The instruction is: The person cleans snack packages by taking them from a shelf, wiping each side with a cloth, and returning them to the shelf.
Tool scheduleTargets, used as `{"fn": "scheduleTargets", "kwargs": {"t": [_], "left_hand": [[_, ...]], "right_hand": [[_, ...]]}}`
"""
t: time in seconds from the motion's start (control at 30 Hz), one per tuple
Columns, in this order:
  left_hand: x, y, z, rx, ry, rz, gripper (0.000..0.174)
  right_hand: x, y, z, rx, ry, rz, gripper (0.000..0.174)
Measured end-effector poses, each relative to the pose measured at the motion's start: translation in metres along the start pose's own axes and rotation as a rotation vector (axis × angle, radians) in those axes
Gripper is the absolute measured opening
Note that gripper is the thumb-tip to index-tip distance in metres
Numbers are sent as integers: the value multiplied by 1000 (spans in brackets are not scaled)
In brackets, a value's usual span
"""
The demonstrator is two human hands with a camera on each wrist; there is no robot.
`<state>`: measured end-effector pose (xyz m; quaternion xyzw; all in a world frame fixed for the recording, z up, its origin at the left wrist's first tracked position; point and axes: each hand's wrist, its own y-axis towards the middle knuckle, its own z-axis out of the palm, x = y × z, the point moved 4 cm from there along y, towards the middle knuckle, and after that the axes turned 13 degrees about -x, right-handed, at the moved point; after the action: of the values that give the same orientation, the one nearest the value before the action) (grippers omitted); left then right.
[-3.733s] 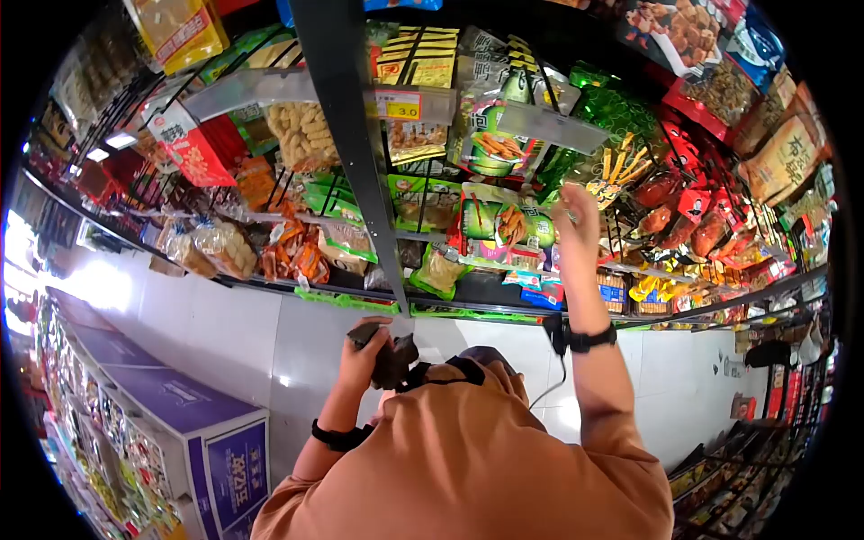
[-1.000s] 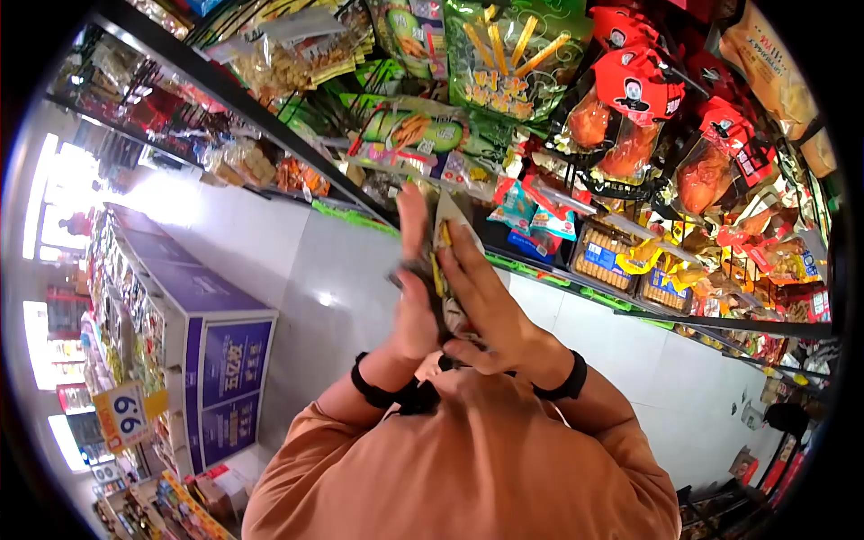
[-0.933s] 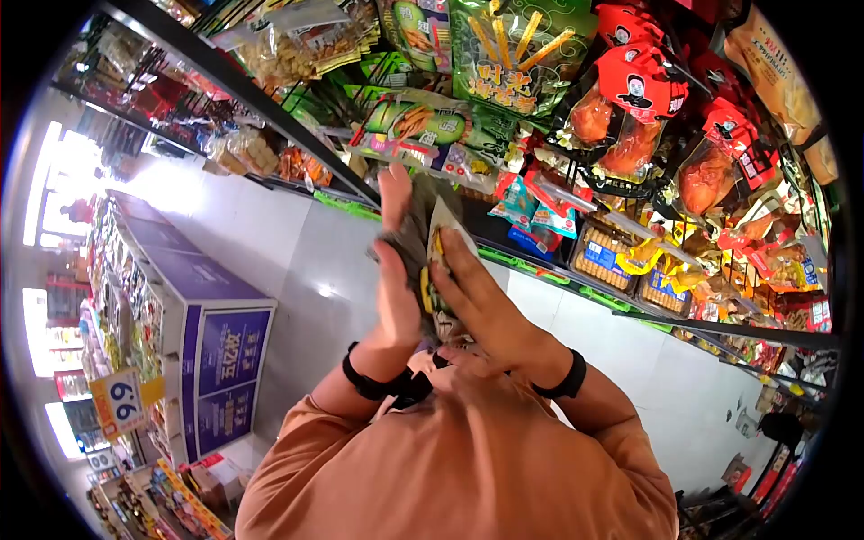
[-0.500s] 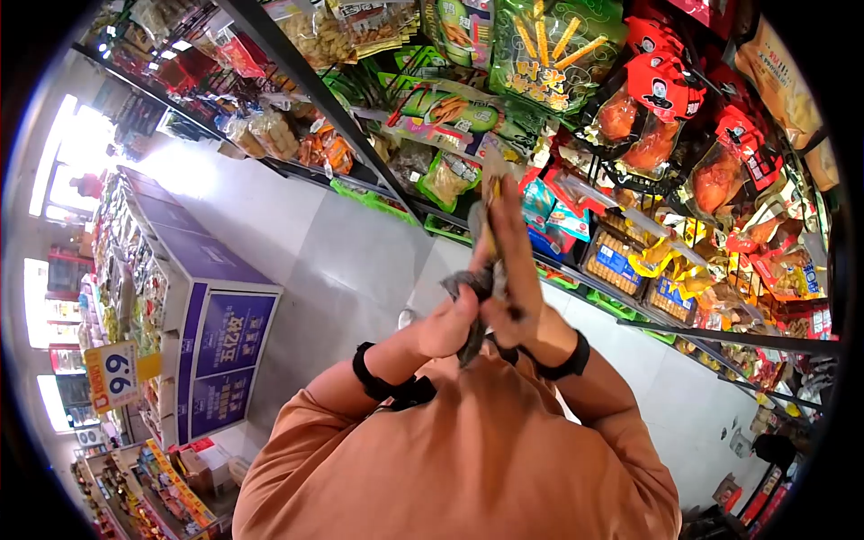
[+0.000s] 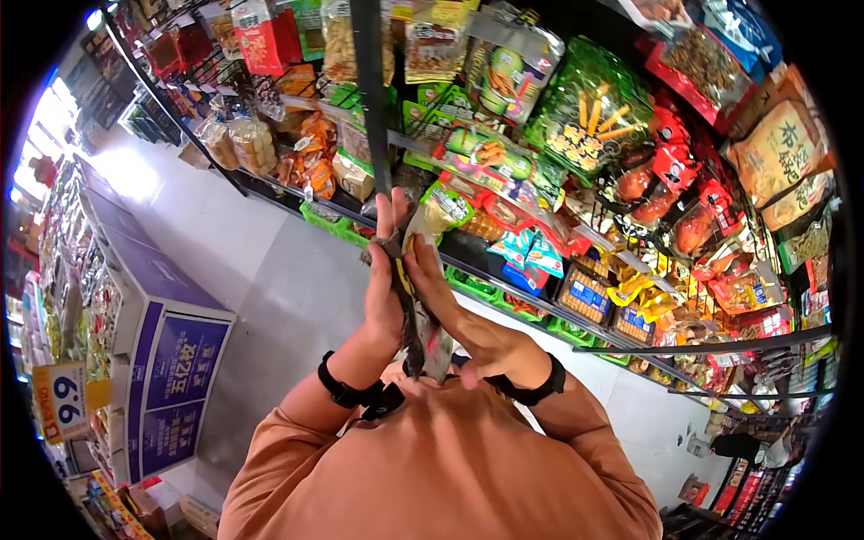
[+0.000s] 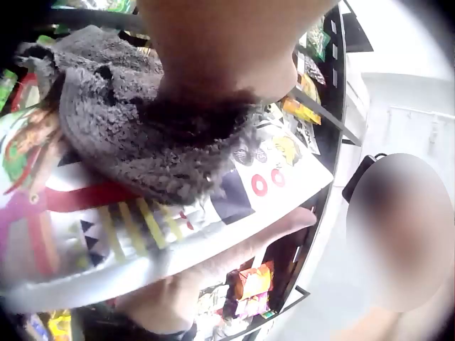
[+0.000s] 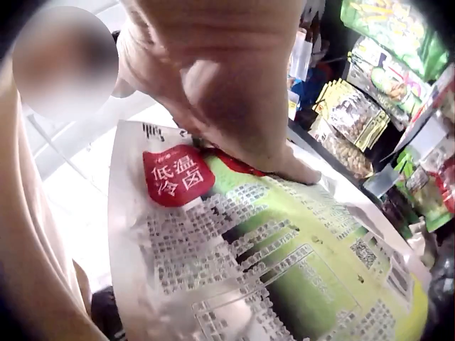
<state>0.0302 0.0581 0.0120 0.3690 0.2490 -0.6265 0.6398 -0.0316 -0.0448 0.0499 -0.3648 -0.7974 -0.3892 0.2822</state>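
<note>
In the head view, my left hand and right hand face each other in front of the chest with a snack bag upright between them. A fluffy grey cloth is bunched in my left hand and lies against the bag's printed front; cloth shows between thumb and fingers, while the other fingers' ends are hidden. My right hand stretches straight fingers along the bag's back. That back is green and white with small print, and a red label sits near one corner.
Ahead, the shelf rack holds hanging snack bags, among them a large green bag and red-topped meat packs. A black upright post divides it. To the left stands a purple-panelled display stand with a price sign.
Earlier the right hand reached among the shelf bags while the left held the cloth. Both hands have since met around a bag, and the cloth has shifted over it. The head view has turned.
</note>
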Motion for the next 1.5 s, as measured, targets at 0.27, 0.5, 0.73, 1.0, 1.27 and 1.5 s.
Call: {"fn": "scheduleTargets", "kwargs": {"t": [0.27, 0.5, 0.73, 1.0, 1.27, 1.5], "left_hand": [[-49, 18, -65, -14, 20, -17, 78], [-71, 2, -97, 281, -198, -331, 88], [-83, -2, -104, 337, -197, -304, 88], [-92, 38, -101, 92, -376, -238, 68], [-77, 13, -33, 409, 126, 43, 81], [-13, 7, 30, 236, 17, -317, 65]], "right_hand": [[-8, 69, 115, -568, 95, 40, 96], [-16, 100, 113, -624, -44, -59, 91], [-27, 100, 108, -523, 135, 76, 101], [-23, 89, 125, -365, -136, -203, 112], [-43, 44, 78, -433, -185, -332, 120], [-58, -15, 25, -523, -131, -226, 106]]}}
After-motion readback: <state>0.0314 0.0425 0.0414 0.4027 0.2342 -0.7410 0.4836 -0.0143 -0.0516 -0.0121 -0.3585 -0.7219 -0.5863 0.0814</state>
